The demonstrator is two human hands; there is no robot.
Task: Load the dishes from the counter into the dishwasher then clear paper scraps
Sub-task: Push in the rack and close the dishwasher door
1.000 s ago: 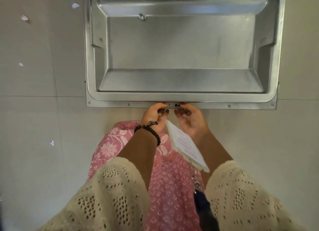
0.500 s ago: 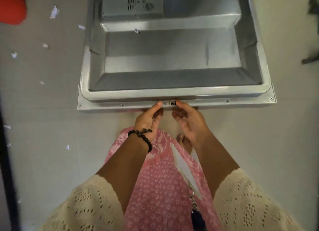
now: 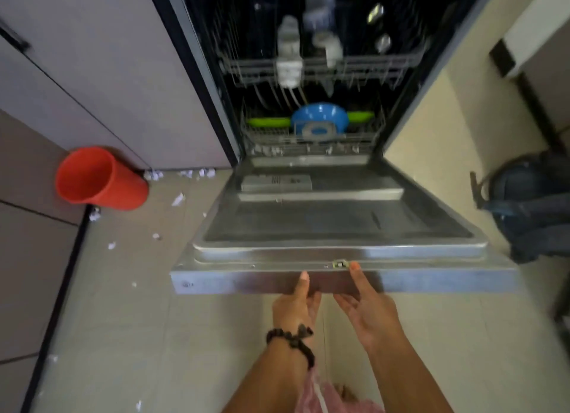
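While half a second ago the dishwasher door (image 3: 333, 227) lay flat, your left hand (image 3: 297, 304) and right hand (image 3: 365, 307) now grip its raised front edge, thumbs on top.

Dishwasher door (image 3: 333, 224) stands part-lowered before the open cavity. Left hand (image 3: 297, 304) and right hand (image 3: 367, 314) sit side by side at the door's near edge, thumbs on its face, fingers beneath. Lower rack (image 3: 311, 138) inside holds a bowl (image 3: 320, 115) between two plates (image 3: 266, 122); upper rack (image 3: 320, 65) above it carries blurred items. Cup (image 3: 98, 179) lies tipped on the floor left of the door, by the cabinet (image 3: 101, 73). Paper scraps (image 3: 179, 198) lie scattered between cup and door. Backpack (image 3: 530, 206) sits right of the door
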